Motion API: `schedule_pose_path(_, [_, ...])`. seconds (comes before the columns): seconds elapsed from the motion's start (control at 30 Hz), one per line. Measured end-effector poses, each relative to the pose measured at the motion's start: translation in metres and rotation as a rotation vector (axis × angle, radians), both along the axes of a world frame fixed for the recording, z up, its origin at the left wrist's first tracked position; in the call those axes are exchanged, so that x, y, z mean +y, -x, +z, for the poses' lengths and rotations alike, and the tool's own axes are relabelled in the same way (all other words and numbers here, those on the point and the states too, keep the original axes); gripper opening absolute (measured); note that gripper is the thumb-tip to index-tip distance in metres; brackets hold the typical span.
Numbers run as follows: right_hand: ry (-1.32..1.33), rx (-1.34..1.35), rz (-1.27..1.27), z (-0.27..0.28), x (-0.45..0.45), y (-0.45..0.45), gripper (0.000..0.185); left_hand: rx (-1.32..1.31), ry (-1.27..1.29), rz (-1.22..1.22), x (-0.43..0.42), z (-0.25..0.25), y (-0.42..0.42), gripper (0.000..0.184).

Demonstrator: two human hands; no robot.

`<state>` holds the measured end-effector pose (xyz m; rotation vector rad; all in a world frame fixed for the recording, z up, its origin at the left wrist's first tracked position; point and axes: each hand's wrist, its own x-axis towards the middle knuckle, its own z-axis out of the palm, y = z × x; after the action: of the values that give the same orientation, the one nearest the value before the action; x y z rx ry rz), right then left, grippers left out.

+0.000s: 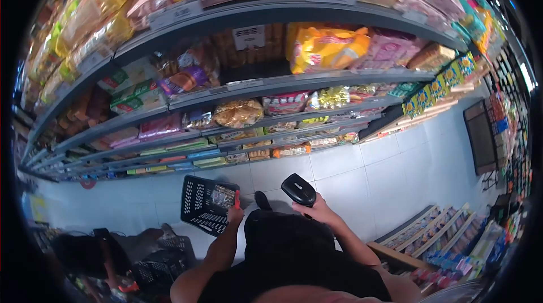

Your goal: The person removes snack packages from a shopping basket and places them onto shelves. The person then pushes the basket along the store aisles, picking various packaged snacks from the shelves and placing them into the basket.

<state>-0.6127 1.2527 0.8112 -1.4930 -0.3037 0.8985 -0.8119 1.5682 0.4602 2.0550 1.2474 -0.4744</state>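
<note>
My left hand (pixel 235 216) is closed around the red handle (pixel 237 200) of a black plastic shopping basket (pixel 194 199), which hangs at my left side above the floor. Inside the basket lies a clear package (pixel 223 196) with brownish contents, too small to name. On the right, a black handheld barcode scanner (pixel 300 190) is gripped in my right hand (pixel 318 211), its head pointing forward toward the shelves. My right fingers are wrapped round its grip and partly hidden.
In front stands a long grey shelf unit (pixel 237 87) with packaged snacks, including a yellow bag (pixel 328 49). Behind me at left, another person (pixel 93 255) is beside a dark basket (pixel 161 263). A slatted wooden rack (pixel 421 234) stands at right on the pale tiled floor (pixel 390 161).
</note>
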Motion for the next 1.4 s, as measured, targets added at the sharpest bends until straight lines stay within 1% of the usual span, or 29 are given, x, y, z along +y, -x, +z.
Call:
schedule_pose_path(0.07, [-0.039, 0.024, -0.032, 0.008, -0.024, 0.000, 0.027, -0.048, -0.086, -0.078, 0.004, -0.007, 0.004, 0.028])
schedule_pose_path(0.1, [-0.062, 0.022, -0.052, 0.009, -0.038, 0.000, 0.026, 0.028, -0.111, -0.138, 0.007, -0.010, 0.001, 0.029])
schedule_pose_path(0.2, [-0.103, 0.008, -0.080, 0.013, -0.083, 0.001, 0.024, 0.099, -0.113, -0.123, 0.004, -0.017, 0.001, 0.034])
schedule_pose_path(0.27, [-0.087, -0.035, -0.097, 0.007, -0.120, 0.001, 0.024, 0.082, -0.058, -0.143, -0.018, 0.017, -0.009, 0.036])
schedule_pose_path(0.3, [-0.081, -0.035, -0.113, 0.009, -0.139, 0.000, 0.024, 0.048, 0.008, -0.159, -0.048, 0.083, -0.023, 0.037])
schedule_pose_path(0.33, [-0.078, -0.033, -0.127, 0.014, -0.156, -0.001, 0.024, 0.012, 0.090, -0.173, -0.088, 0.173, -0.036, 0.038])
schedule_pose_path(0.4, [-0.106, -0.031, -0.174, 0.015, -0.191, -0.003, 0.024, -0.034, 0.259, -0.226, -0.176, 0.379, -0.049, 0.041])
schedule_pose_path(0.43, [-0.134, -0.031, -0.207, 0.013, -0.208, -0.003, 0.024, -0.038, 0.289, -0.294, -0.208, 0.448, -0.049, 0.042])
schedule_pose_path(0.47, [-0.159, -0.032, -0.237, 0.010, -0.227, -0.002, 0.024, -0.042, 0.270, -0.390, -0.234, 0.489, -0.050, 0.043])
schedule_pose_path(0.53, [-0.216, 0.017, -0.257, 0.002, -0.267, 0.000, 0.022, -0.104, -0.108, -0.885, -0.248, 0.477, -0.046, 0.040])
schedule_pose_path(0.6, [-0.294, 0.023, -0.330, 0.005, -0.298, 0.004, 0.021, -0.009, -0.031, -0.843, -0.267, 0.466, -0.047, 0.040])
schedule_pose_path(0.7, [-0.279, 0.028, -0.353, 0.000, -0.344, 0.011, 0.019, 0.132, 0.086, -0.787, -0.291, 0.453, -0.055, 0.042])
schedule_pose_path(0.77, [-0.278, 0.038, -0.388, -0.001, -0.369, 0.017, 0.019, 0.125, 0.095, -0.868, -0.311, 0.458, -0.059, 0.042])
schedule_pose_path(0.8, [-0.289, 0.039, -0.408, 0.001, -0.379, 0.019, 0.019, 0.064, 0.064, -0.965, -0.325, 0.468, -0.061, 0.042])
schedule_pose_path(0.87, [-0.308, 0.037, -0.441, 0.001, -0.396, 0.020, 0.019, 0.043, 0.052, -1.070, -0.340, 0.468, -0.068, 0.041])
schedule_pose_path(0.97, [-0.318, 0.037, -0.490, -0.002, -0.417, 0.017, 0.022, 0.120, 0.175, -1.048, -0.342, 0.441, -0.075, 0.045])
schedule_pose_path(1.03, [-0.312, 0.045, -0.538, -0.001, -0.426, 0.010, 0.027, 0.123, 0.212, -1.036, -0.356, 0.455, -0.091, 0.051])
schedule_pose_path(1.07, [-0.342, 0.047, -0.568, 0.001, -0.429, 0.005, 0.027, 0.133, 0.170, -1.063, -0.381, 0.487, -0.107, 0.055])
schedule_pose_path(1.13, [-0.390, 0.055, -0.629, 0.007, -0.436, -0.003, 0.028, 0.154, 0.177, -1.091, -0.406, 0.525, -0.140, 0.060])
schedule_pose_path(1.17, [-0.384, 0.054, -0.641, 0.009, -0.439, -0.007, 0.029, 0.159, 0.201, -1.092, -0.414, 0.526, -0.155, 0.059])
schedule_pose_path(1.33, [-0.302, 0.055, -0.670, 0.005, -0.456, -0.042, 0.033, 0.190, 0.310, -1.100, -0.407, 0.468, -0.218, 0.057])
schedule_pose_path(1.4, [-0.259, 0.053, -0.700, 0.002, -0.463, -0.061, 0.026, 0.204, 0.363, -1.094, -0.405, 0.447, -0.247, 0.056])
